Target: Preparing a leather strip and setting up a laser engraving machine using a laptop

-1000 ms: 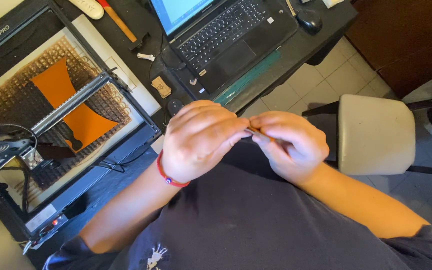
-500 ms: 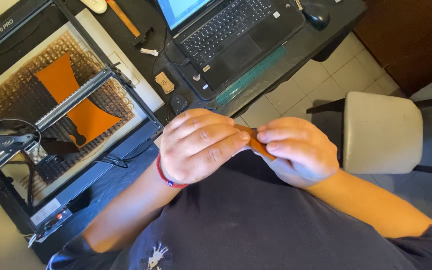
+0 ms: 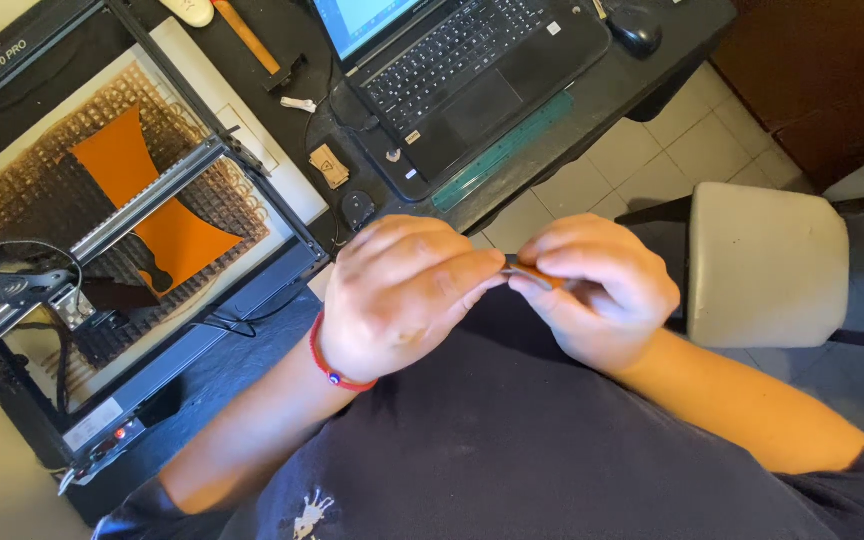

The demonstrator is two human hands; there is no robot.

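- Left hand [image 3: 402,295] and right hand [image 3: 597,290] meet just below the laptop [image 3: 462,75], fingertips pinching a thin orange strip [image 3: 532,272].
- The strip, mostly hidden, seems to lie across between them.

A small orange-brown piece [image 3: 530,272] shows only as a sliver between the left hand [image 3: 402,295] and the right hand [image 3: 597,290], so its shape cannot be told. The laptop [image 3: 472,70] loses most of its screen to the top edge, and the mouse [image 3: 636,30] beside it is clipped there too. The gantry machine [image 3: 102,260] runs off the left edge (its far frame unseen).
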